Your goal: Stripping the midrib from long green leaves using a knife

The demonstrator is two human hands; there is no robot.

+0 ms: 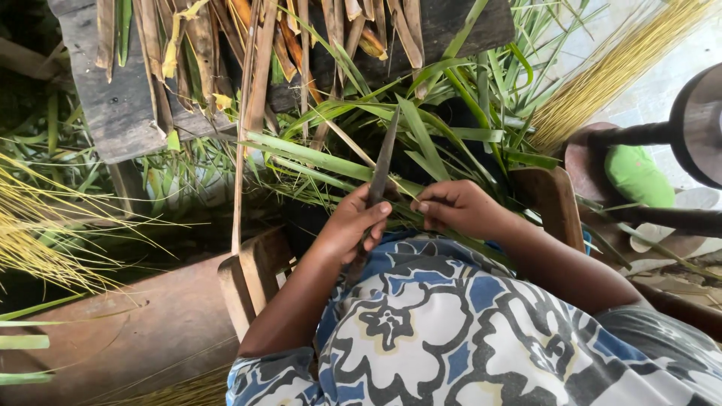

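Seen from above, a person in a blue, black and white patterned garment works over a heap of long green leaves, much of the scene lost behind foliage. The handle of the knife is swallowed by the left hand, which is closed around it; only the dark, narrow blade shows, pointing up and away from the body across the leaves. The right hand, just beside the left and not quite touching it, has its fingers curled down onto a leaf strip, though exactly what they pinch cannot be made out. The leaves run under both hands and fan outward beyond the blade tip. Dried brown leaf husks hang over a weathered wooden plank, cut off at the top edge. Bundles of pale yellow fibres spill in from the left, another sheaf lies upper right, and a dark round object is cropped at the right edge.
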